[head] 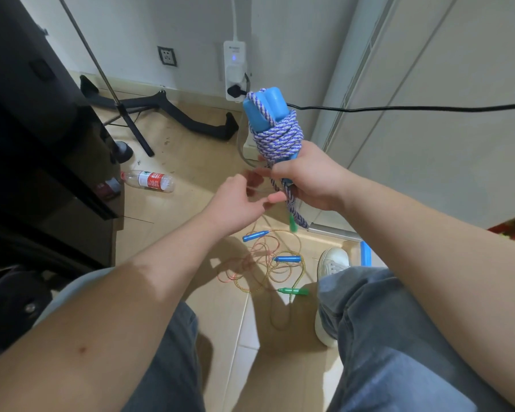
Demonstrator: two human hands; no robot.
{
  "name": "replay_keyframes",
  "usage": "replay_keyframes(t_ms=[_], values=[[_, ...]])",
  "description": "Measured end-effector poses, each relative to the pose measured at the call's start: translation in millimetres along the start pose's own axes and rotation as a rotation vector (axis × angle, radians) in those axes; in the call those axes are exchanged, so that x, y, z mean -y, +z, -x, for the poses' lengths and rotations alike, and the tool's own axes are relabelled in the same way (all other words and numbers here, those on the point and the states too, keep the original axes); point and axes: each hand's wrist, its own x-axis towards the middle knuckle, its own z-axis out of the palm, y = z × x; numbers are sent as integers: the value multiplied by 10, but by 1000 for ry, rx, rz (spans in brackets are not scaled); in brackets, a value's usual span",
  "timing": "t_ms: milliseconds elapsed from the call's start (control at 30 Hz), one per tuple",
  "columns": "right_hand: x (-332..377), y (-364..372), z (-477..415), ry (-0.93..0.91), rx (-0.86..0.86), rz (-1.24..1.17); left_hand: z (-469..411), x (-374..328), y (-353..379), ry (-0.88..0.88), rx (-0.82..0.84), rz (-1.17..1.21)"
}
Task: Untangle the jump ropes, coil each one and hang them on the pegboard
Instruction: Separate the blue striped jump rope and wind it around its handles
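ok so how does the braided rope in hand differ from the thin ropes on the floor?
The braided rope is thick, blue and white; the thin ropes are slim, mostly orange and yellow.
The braided rope is wound tightly round its handles; the thin ropes lie in loose tangled loops.
The right hand grips the braided rope upright; the thin ropes rest on the floor.
Both have coloured handles.

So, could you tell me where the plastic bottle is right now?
In the head view, the plastic bottle lies on the floor at left, beside the dark cabinet.
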Motion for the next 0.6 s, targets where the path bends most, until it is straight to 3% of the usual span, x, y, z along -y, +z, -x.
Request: replay_keyframes(t_ms=[100,167,367,467,600], values=[[20,23,-2,-7,3,-87,26,-13,53,-82,150,241],[25,22,-2,-6,-3,-94,-8,26,100,-68,165,253],[8,-42,-49,-16,-106,28,-9,-50,6,-199,-27,348],[-46,-131,-61,64,-214,163,-4,-159,-109,-254,-108,688],[-113,-229,-53,158,-234,180,-12,-229,-257,-195,-37,1002]])
